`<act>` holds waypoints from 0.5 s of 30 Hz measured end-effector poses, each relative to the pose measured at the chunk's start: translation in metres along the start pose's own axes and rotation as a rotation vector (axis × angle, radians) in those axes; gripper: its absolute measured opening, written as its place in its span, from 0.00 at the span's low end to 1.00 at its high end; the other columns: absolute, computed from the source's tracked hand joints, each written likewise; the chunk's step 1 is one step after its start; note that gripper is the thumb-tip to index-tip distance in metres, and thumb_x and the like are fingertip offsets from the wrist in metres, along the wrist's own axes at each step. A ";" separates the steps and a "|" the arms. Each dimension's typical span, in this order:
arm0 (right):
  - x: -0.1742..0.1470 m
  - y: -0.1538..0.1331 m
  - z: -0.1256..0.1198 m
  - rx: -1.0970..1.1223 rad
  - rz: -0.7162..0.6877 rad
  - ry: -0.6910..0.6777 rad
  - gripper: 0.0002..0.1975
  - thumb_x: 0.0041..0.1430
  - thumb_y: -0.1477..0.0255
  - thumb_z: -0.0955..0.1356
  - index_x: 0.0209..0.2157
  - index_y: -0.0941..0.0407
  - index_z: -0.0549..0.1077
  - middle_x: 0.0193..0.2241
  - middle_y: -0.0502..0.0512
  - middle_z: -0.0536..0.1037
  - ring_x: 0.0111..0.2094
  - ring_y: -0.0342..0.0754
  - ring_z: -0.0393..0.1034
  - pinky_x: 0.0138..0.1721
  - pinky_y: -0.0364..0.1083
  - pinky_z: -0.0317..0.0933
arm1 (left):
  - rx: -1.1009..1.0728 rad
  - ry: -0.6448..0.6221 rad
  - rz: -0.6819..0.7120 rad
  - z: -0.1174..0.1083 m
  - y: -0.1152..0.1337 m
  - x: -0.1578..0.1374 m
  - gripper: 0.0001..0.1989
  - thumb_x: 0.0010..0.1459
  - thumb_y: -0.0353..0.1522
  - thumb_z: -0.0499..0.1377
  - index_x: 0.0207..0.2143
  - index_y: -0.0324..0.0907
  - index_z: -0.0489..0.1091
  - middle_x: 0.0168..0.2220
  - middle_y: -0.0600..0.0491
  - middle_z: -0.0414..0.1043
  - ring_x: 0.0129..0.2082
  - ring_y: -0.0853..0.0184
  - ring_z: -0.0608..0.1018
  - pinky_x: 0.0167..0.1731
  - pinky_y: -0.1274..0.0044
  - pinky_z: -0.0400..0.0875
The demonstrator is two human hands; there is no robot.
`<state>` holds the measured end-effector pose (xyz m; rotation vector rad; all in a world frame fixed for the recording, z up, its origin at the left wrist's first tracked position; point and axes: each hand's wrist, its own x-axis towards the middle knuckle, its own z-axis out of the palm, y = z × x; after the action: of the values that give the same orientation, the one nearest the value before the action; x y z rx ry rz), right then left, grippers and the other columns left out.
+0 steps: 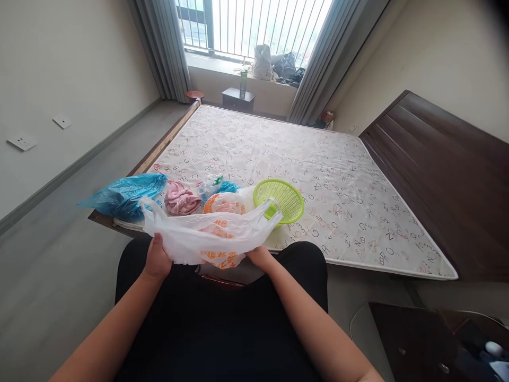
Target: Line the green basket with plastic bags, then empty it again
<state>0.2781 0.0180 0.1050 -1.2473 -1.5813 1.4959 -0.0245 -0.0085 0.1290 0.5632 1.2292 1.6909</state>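
A white plastic bag (pixel 186 233) with orange print stretches across my lap, its handle loops pointing away from me. My left hand (pixel 158 259) is closed on the bag's left side, the thumb on top. At its lower right, my right hand (pixel 259 257) grips the bag, most of its fingers hidden beneath. Just beyond, on the mattress, are a green plastic basket (pixel 280 193), a pink cloth (pixel 182 199) and a blue plastic bag (pixel 131 193). Another white bag with an orange print (pixel 225 203) lies behind the held one, close to a small clear and blue bag (pixel 217 185).
The letter-printed mattress (pixel 318 175) reaches toward the window, with a dark headboard (pixel 441 175) at right. A bottle (pixel 243 84) stands on a nightstand (pixel 238 99). Bags (pixel 263 62) rest on the sill. A dark cabinet (pixel 413 339) is at lower right.
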 end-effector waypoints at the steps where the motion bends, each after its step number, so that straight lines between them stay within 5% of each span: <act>1: -0.002 0.008 -0.003 0.037 0.011 -0.003 0.33 0.60 0.51 0.73 0.60 0.54 0.74 0.59 0.63 0.78 0.64 0.60 0.67 0.67 0.63 0.59 | 0.036 -0.045 -0.023 -0.005 -0.001 0.001 0.38 0.47 0.59 0.69 0.50 0.42 0.77 0.51 0.42 0.80 0.59 0.48 0.76 0.57 0.63 0.75; 5: -0.010 0.037 -0.012 0.157 0.047 0.039 0.31 0.57 0.47 0.72 0.54 0.55 0.78 0.56 0.63 0.80 0.60 0.62 0.72 0.65 0.63 0.63 | 0.251 -0.240 -0.167 -0.019 -0.004 0.000 0.44 0.31 0.51 0.79 0.51 0.41 0.77 0.48 0.37 0.81 0.54 0.41 0.80 0.50 0.60 0.79; 8: -0.013 0.039 -0.017 0.166 0.065 0.096 0.29 0.57 0.47 0.72 0.50 0.55 0.79 0.53 0.62 0.81 0.57 0.63 0.75 0.63 0.64 0.65 | 0.456 -0.355 -0.307 -0.017 -0.004 -0.004 0.36 0.32 0.44 0.80 0.45 0.41 0.80 0.43 0.39 0.83 0.48 0.41 0.83 0.46 0.57 0.81; 15: -0.020 -0.025 -0.072 0.066 0.044 0.251 0.27 0.62 0.54 0.70 0.57 0.55 0.74 0.56 0.61 0.79 0.59 0.60 0.74 0.61 0.62 0.68 | 0.623 -0.199 -0.148 0.039 -0.004 0.012 0.23 0.41 0.44 0.77 0.36 0.40 0.83 0.38 0.43 0.84 0.43 0.46 0.84 0.46 0.60 0.80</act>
<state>0.3450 0.0296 0.1440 -1.3803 -1.3391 1.3468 0.0028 0.0207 0.1392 0.9576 1.6044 1.0810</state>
